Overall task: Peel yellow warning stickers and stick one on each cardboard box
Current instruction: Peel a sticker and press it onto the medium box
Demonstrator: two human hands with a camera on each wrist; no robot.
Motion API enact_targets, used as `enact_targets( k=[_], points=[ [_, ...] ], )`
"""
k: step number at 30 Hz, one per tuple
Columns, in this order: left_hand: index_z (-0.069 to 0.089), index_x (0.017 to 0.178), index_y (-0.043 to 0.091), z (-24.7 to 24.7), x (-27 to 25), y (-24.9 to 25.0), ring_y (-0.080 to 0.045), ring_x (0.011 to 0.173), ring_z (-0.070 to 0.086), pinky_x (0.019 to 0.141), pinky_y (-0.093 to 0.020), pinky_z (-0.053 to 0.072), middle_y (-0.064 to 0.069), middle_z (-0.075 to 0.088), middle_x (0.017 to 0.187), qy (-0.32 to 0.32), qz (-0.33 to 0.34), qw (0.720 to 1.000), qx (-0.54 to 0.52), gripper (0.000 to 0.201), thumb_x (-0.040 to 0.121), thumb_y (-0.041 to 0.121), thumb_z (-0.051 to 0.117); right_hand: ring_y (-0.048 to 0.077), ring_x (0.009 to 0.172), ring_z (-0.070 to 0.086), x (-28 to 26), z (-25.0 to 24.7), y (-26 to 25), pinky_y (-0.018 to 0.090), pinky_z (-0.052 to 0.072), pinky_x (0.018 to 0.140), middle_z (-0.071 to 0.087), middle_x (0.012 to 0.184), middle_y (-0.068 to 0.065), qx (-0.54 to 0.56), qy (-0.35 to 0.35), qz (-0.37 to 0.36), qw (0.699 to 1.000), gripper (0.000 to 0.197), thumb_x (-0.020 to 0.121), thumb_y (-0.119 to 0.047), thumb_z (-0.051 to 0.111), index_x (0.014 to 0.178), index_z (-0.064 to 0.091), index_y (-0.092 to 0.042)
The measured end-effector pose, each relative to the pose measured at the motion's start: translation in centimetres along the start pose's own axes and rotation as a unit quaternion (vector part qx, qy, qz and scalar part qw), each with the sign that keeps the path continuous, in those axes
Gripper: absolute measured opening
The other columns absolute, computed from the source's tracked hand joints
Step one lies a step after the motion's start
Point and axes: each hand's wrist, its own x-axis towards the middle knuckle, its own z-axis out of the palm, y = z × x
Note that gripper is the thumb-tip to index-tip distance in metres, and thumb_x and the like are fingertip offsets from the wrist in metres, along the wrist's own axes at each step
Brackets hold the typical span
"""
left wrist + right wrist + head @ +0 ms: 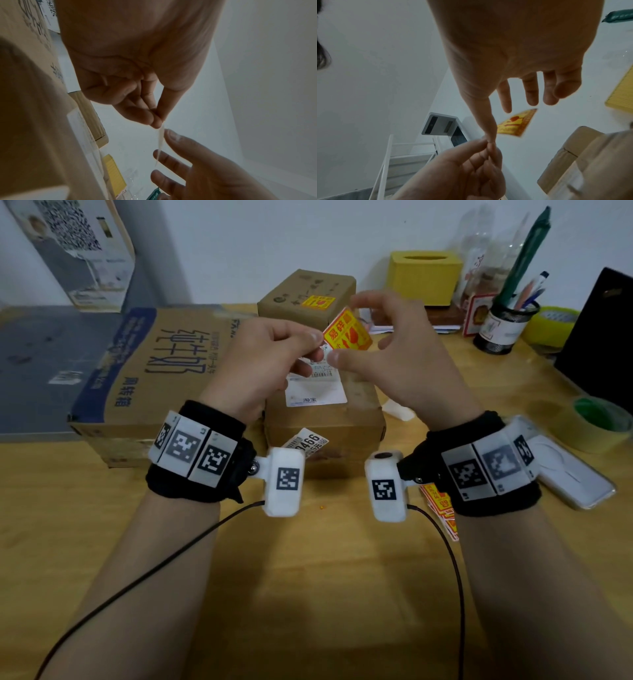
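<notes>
Forearms stretched forward over the wooden table [308,577], raised above the boxes. Left hand [263,361] curled, thumb and forefinger pinching one corner of the yellow warning sticker [347,332], remaining fingers folded into the palm. Right hand [394,350] spread and relaxed, thumb tip [337,358] beside the sticker's lower edge, fingers straight behind it, gripping nothing. Sticker held tilted in the air between both hands, seen edge-on from the left wrist view. More stickers [442,508] stacked on the table under the right wrist. Directly below the hands, a brown cardboard box [325,419] with a white shipping label, closed. Left of it, a large printed carton [144,378], closed. Behind, a smaller cardboard box [305,296] already bearing a yellow sticker. Farther right, a mesh pen cup [507,326] filled with pens, and a yellow tissue box [424,278] by the wall.
</notes>
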Motion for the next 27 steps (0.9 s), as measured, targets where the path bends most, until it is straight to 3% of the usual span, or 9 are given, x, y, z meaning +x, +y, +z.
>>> enact_targets(
  k=[2, 5, 7, 10, 13, 15, 18, 22, 27],
  points=[
    [0.076, 0.089, 0.025, 0.1, -0.1, 0.2, -0.004, 0.063, 0.063, 0.044, -0.015, 0.035, 0.011, 0.073, 0.076, 0.003, 0.006, 1.000, 0.001, 0.013, 0.094, 0.027, 0.063, 0.019, 0.124, 0.049, 0.1, 0.2, 0.0, 0.033, 0.046, 0.103, 0.042, 0.130, -0.002, -0.002, 0.012, -0.003, 1.000, 0.066, 0.074, -0.041, 0.084, 0.134, 0.056, -0.035],
    [0.075, 0.085, 0.026, 0.1, -0.2, 0.4, -0.005, 0.063, 0.064, 0.045, -0.015, 0.036, 0.012, 0.073, 0.073, 0.006, 0.014, 1.000, 0.004, 0.015, 0.094, 0.027, 0.064, -0.005, 0.090, 0.054, 0.2, 0.5, 0.0, 0.013, 0.044, 0.075, 0.049, 0.108, -0.004, 0.033, 0.040, -0.021, 0.998, 0.049, 0.077, -0.031, 0.084, 0.120, 0.062, -0.026],
    [0.075, 0.084, 0.026, 0.1, -0.3, 0.5, -0.005, 0.064, 0.064, 0.047, -0.017, 0.037, 0.012, 0.073, 0.073, 0.004, 0.017, 1.000, 0.007, 0.015, 0.093, 0.026, 0.064, -0.005, 0.085, 0.052, 0.2, 0.7, 0.1, 0.006, 0.040, 0.068, 0.052, 0.110, -0.001, 0.045, 0.058, -0.023, 0.997, 0.049, 0.079, -0.027, 0.083, 0.122, 0.060, -0.024],
    [0.075, 0.080, 0.025, 0.2, -0.3, 0.5, -0.003, 0.061, 0.063, 0.046, -0.015, 0.038, 0.011, 0.073, 0.072, 0.013, 0.016, 1.000, 0.005, 0.016, 0.092, 0.025, 0.064, 0.005, 0.096, 0.051, 0.4, 0.5, 0.2, 0.009, 0.041, 0.076, 0.051, 0.119, 0.003, 0.043, 0.096, -0.037, 0.994, 0.047, 0.077, -0.026, 0.080, 0.118, 0.059, -0.029],
    [0.074, 0.078, 0.023, 0.3, -0.2, 0.6, -0.002, 0.057, 0.061, 0.044, -0.011, 0.038, 0.010, 0.072, 0.071, 0.018, 0.021, 1.000, 0.001, 0.017, 0.092, 0.022, 0.064, 0.005, 0.078, 0.055, 0.3, 0.6, 0.1, 0.016, 0.042, 0.068, 0.064, 0.087, 0.001, 0.044, 0.083, -0.048, 0.994, 0.011, 0.079, -0.026, 0.077, 0.089, 0.073, -0.027],
    [0.074, 0.078, 0.025, 0.5, -0.2, 0.5, -0.002, 0.055, 0.060, 0.044, -0.013, 0.038, 0.011, 0.073, 0.070, 0.014, 0.027, 0.999, 0.011, 0.017, 0.092, 0.023, 0.065, 0.002, 0.070, 0.056, 0.2, 0.7, 0.1, 0.020, 0.046, 0.067, 0.070, 0.075, -0.002, 0.046, 0.060, -0.037, 0.996, 0.003, 0.081, -0.026, 0.076, 0.081, 0.078, -0.025],
    [0.076, 0.082, 0.024, 0.6, -0.1, 0.3, -0.003, 0.054, 0.060, 0.044, -0.016, 0.037, 0.011, 0.073, 0.069, 0.002, 0.032, 0.999, 0.017, 0.015, 0.093, 0.024, 0.065, -0.004, 0.063, 0.059, 0.1, 0.9, 0.3, 0.020, 0.047, 0.065, 0.071, 0.067, -0.013, 0.056, 0.047, -0.016, 0.997, 0.007, 0.081, -0.028, 0.075, 0.080, 0.081, -0.024],
    [0.076, 0.085, 0.024, 0.8, 0.0, -0.3, -0.003, 0.058, 0.063, 0.045, -0.018, 0.037, 0.010, 0.073, 0.071, -0.012, 0.029, 0.999, 0.022, 0.016, 0.095, 0.023, 0.064, -0.002, 0.057, 0.060, 0.2, 0.8, 0.3, 0.015, 0.045, 0.055, 0.070, 0.063, -0.011, 0.061, 0.031, -0.004, 0.998, 0.008, 0.084, -0.023, 0.074, 0.082, 0.082, -0.021],
    [0.076, 0.089, 0.014, 1.1, -0.1, -0.5, 0.001, 0.056, 0.060, 0.045, -0.014, 0.038, 0.004, 0.072, 0.076, -0.025, 0.027, 0.999, 0.008, 0.017, 0.098, 0.018, 0.062, 0.023, 0.056, 0.066, 0.2, 0.6, 0.3, 0.025, 0.049, 0.053, 0.077, 0.072, 0.011, 0.050, 0.019, 0.001, 0.999, 0.009, 0.085, -0.021, 0.074, 0.085, 0.083, -0.020]
  ],
)
